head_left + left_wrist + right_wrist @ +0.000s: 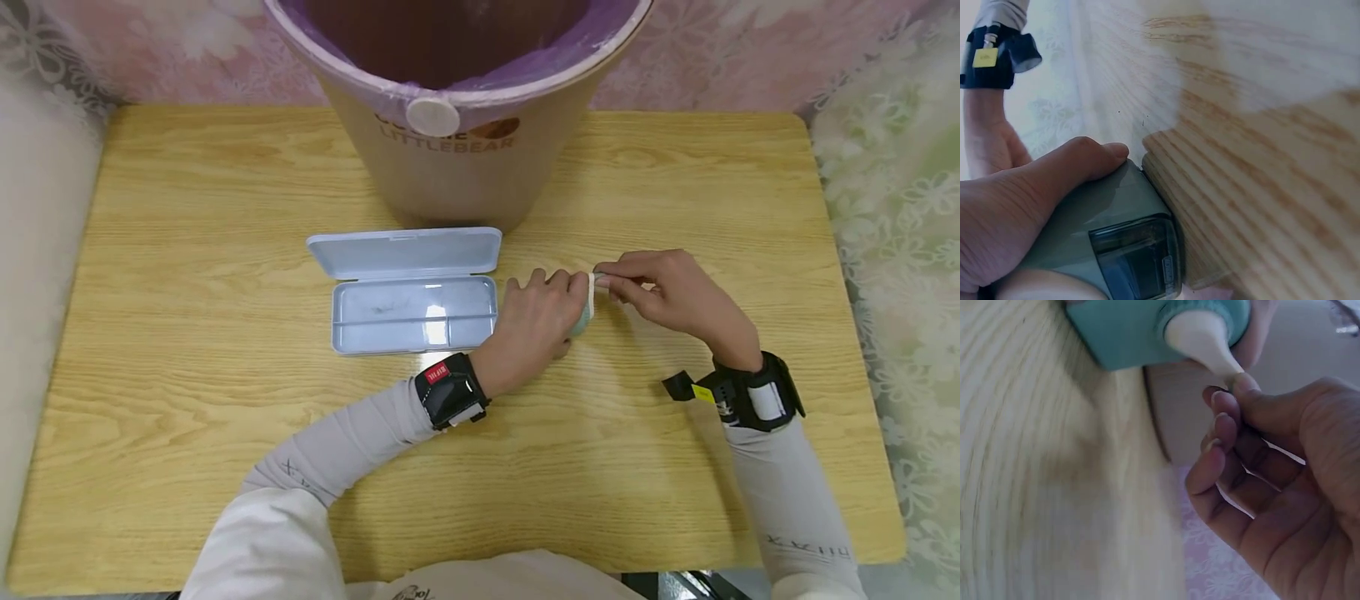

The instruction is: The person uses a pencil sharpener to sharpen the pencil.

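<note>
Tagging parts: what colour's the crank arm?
White crank arm; clearest in the right wrist view.

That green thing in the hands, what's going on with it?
A person's left hand holds the green gadget, which looks like a pencil sharpener. The right hand pinches the end of its white crank-like arm. A light-blue case lies open on the wooden table, and a big bin stands on the far side of it.

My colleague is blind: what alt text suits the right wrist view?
A right hand pinches the tip of a tapered white crank on a teal, box-shaped device held by the left hand; a pale wood-grain tabletop fills the left side.
</note>
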{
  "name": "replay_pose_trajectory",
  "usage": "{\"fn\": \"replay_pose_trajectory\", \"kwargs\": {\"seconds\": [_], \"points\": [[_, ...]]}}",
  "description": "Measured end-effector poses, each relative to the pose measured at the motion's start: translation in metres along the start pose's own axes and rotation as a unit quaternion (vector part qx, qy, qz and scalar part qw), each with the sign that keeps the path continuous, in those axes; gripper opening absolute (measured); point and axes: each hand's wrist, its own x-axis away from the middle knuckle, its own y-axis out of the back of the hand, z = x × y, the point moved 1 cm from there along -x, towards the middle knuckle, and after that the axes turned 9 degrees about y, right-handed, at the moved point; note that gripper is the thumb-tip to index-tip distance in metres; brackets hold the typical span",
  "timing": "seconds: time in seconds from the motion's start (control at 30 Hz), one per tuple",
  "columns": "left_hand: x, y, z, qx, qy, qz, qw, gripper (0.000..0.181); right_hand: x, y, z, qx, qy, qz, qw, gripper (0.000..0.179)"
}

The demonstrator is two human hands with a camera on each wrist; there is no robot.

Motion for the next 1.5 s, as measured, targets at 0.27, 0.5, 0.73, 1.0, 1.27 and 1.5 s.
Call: {"fn": "replay_pose_trajectory", "kwargs": {"seconds": [0.27,0.5,0.73,1.0,1.27,1.5], "points": [[0.002,0.002,-0.001,-0.006,-0.004,0.009,0.9999,0.055,0.003,-0.011,-0.013,-0.01,-0.069,0.029,0.9972,0.024],[0.004,0.002,-0.001,-0.009,0.002,-0.011,0.9999,0.05,0.005,-0.02,-0.012,-0.028,-0.109,0.044,0.9927,0.025],[0.004,0.003,-0.002,-0.004,0.006,-0.005,1.0,0.052,0.007,-0.025,-0.005,-0.032,-0.16,0.081,0.9832,0.028],[0.002,0.004,-0.005,-0.003,0.012,-0.006,0.9999,0.051,0.019,-0.034,0.002,-0.027,-0.163,0.076,0.9832,0.026],[0.0,0.002,-0.008,-0.004,0.024,-0.001,0.9997,0.046,0.035,-0.046,0.015,-0.01,-0.136,0.068,0.9883,0.017],[-0.001,0.002,-0.008,-0.013,0.031,0.0,0.9994,0.048,0.041,-0.051,0.03,0.025,-0.135,0.06,0.9888,0.025]]}}
